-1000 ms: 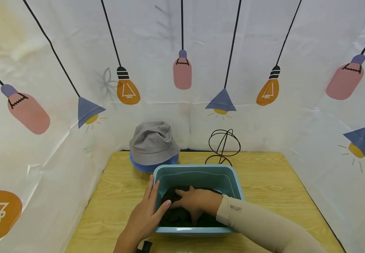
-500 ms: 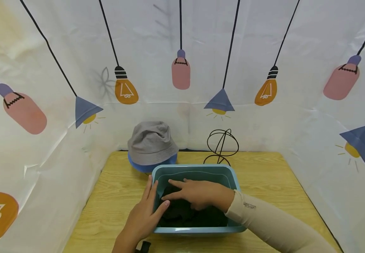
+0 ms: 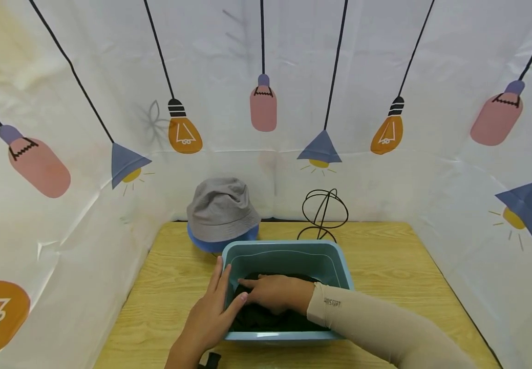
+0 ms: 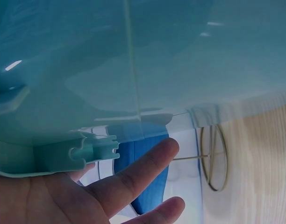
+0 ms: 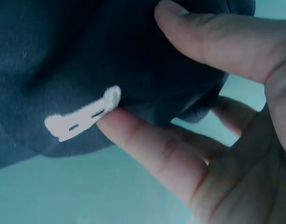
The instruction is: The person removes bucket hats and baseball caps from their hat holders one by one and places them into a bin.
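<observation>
The left hand (image 3: 208,315) lies with straight fingers on the side of a smooth, shiny blue-green plastic tub (image 3: 289,336), while the right hand (image 3: 276,293) is inside, its thumb and fingers spread apart against dark cloth (image 5: 73,65) with a raised white patch (image 5: 82,117). The tub sits on a wood-grain desk (image 3: 385,266). Behind it are a floppy gray bucket hat (image 3: 221,207) over a blue brim (image 3: 225,247) and a loopy black wire stand (image 3: 323,211).

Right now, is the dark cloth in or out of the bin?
In: the dark cloth lies inside the bin, whose rim surrounds it.
</observation>
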The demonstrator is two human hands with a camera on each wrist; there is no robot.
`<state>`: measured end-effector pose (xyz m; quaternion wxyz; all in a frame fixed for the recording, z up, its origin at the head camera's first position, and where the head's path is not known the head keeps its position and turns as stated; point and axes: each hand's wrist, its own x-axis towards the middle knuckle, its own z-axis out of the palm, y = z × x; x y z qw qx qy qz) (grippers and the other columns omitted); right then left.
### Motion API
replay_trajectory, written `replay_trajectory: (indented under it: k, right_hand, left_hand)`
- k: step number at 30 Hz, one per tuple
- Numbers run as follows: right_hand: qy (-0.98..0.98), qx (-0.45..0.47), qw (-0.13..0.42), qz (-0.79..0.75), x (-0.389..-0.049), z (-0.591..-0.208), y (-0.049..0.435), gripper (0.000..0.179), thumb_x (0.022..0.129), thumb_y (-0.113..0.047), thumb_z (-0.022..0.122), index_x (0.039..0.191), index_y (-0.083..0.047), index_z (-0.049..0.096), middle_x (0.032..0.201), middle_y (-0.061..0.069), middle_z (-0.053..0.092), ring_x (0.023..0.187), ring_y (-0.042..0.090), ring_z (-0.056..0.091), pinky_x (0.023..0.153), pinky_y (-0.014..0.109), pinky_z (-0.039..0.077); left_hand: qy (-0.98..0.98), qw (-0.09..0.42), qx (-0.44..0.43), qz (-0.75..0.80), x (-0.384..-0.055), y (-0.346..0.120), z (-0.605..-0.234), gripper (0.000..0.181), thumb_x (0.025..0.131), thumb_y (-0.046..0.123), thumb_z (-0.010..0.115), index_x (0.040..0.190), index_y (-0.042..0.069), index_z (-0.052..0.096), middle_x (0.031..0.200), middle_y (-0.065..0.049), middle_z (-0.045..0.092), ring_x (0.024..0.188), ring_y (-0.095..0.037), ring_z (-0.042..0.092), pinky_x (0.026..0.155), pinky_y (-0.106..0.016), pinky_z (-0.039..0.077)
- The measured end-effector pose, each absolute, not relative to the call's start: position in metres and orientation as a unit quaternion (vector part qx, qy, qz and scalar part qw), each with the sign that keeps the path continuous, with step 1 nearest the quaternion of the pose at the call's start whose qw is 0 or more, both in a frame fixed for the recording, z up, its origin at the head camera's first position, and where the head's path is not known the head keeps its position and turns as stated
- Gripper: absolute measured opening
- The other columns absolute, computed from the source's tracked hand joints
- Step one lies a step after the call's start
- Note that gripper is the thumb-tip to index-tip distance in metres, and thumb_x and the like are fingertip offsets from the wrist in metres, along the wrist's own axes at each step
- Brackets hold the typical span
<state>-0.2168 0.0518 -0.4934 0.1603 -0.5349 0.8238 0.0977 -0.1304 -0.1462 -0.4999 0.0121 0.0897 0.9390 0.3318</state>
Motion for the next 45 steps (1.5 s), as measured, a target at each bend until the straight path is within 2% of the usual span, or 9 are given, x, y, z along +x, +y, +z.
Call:
replay_trajectory:
  k: [8, 22, 27, 30, 35, 42, 45]
  right_hand:
    - [0.839, -0.501, 0.16, 0.14, -0.218, -0.507, 0.041, 0.073, 0.092, -0.018, 0.08, 0.152, -0.043, 0.048, 0.167, -0.006, 0.036, 0.135, 0.011, 0.057, 0.107, 0.028, 0.05]
    - [0.849, -0.484, 0.163, 0.134, -0.221, -0.512, 0.04, 0.074, 0.091, -0.017, 0.08, 0.153, -0.042, 0.049, 0.166, -0.009, 0.037, 0.127, 0.01, 0.062, 0.104, 0.028, 0.053]
    - [0.841, -0.499, 0.162, 0.129, -0.221, -0.506, 0.043, 0.078, 0.087, -0.017, 0.084, 0.152, -0.041, 0.049, 0.166, -0.007, 0.038, 0.127, 0.009, 0.061, 0.104, 0.027, 0.053]
    - [0.833, -0.515, 0.155, 0.125, -0.222, -0.502, 0.045, 0.08, 0.086, -0.018, 0.086, 0.152, -0.043, 0.049, 0.166, -0.005, 0.038, 0.131, 0.011, 0.059, 0.107, 0.03, 0.051]
    - [0.825, -0.537, 0.139, 0.11, -0.219, -0.491, 0.053, 0.08, 0.088, -0.017, 0.084, 0.153, -0.043, 0.047, 0.167, 0.0, 0.036, 0.142, 0.014, 0.051, 0.116, 0.042, 0.044]
    - [0.84, -0.517, 0.127, 0.104, -0.208, -0.465, 0.074, 0.083, 0.092, -0.02, 0.08, 0.156, -0.051, 0.037, 0.17, 0.0, 0.03, 0.138, 0.039, 0.055, 0.109, 0.048, 0.05]
    - [0.838, -0.519, 0.132, 0.105, -0.204, -0.458, 0.082, 0.086, 0.091, -0.023, 0.082, 0.156, -0.054, 0.034, 0.17, 0.0, 0.03, 0.136, 0.036, 0.057, 0.107, 0.047, 0.052]
  left_hand:
    - [0.939, 0.003, 0.09, 0.333, -0.131, -0.145, -0.504, 0.078, 0.104, 0.066, 0.042, 0.167, 0.029, 0.017, 0.175, 0.012, -0.007, 0.131, -0.034, 0.06, 0.084, -0.055, 0.056]
    - [0.941, 0.014, 0.085, 0.326, -0.131, -0.146, -0.503, 0.081, 0.102, 0.071, 0.038, 0.167, 0.029, 0.015, 0.174, 0.014, -0.01, 0.129, -0.033, 0.062, 0.084, -0.054, 0.056]
    - [0.941, 0.018, 0.083, 0.327, -0.131, -0.146, -0.503, 0.081, 0.102, 0.072, 0.037, 0.167, 0.03, 0.015, 0.174, 0.014, -0.009, 0.129, -0.034, 0.062, 0.085, -0.055, 0.056]
    - [0.941, 0.019, 0.083, 0.328, -0.131, -0.146, -0.503, 0.08, 0.102, 0.072, 0.037, 0.167, 0.031, 0.014, 0.174, 0.014, -0.009, 0.127, -0.033, 0.063, 0.084, -0.054, 0.056]
    - [0.94, 0.02, 0.086, 0.328, -0.131, -0.146, -0.501, 0.082, 0.102, 0.071, 0.039, 0.167, 0.028, 0.017, 0.175, 0.012, -0.008, 0.122, -0.033, 0.066, 0.077, -0.05, 0.057]
    - [0.942, 0.024, 0.085, 0.322, -0.132, -0.145, -0.501, 0.085, 0.101, 0.073, 0.037, 0.167, 0.023, 0.02, 0.174, 0.013, -0.011, 0.125, -0.035, 0.064, 0.08, -0.053, 0.057]
    - [0.943, 0.025, 0.086, 0.32, -0.132, -0.146, -0.501, 0.084, 0.101, 0.072, 0.038, 0.167, 0.022, 0.021, 0.174, 0.011, -0.011, 0.124, -0.035, 0.065, 0.079, -0.053, 0.057]
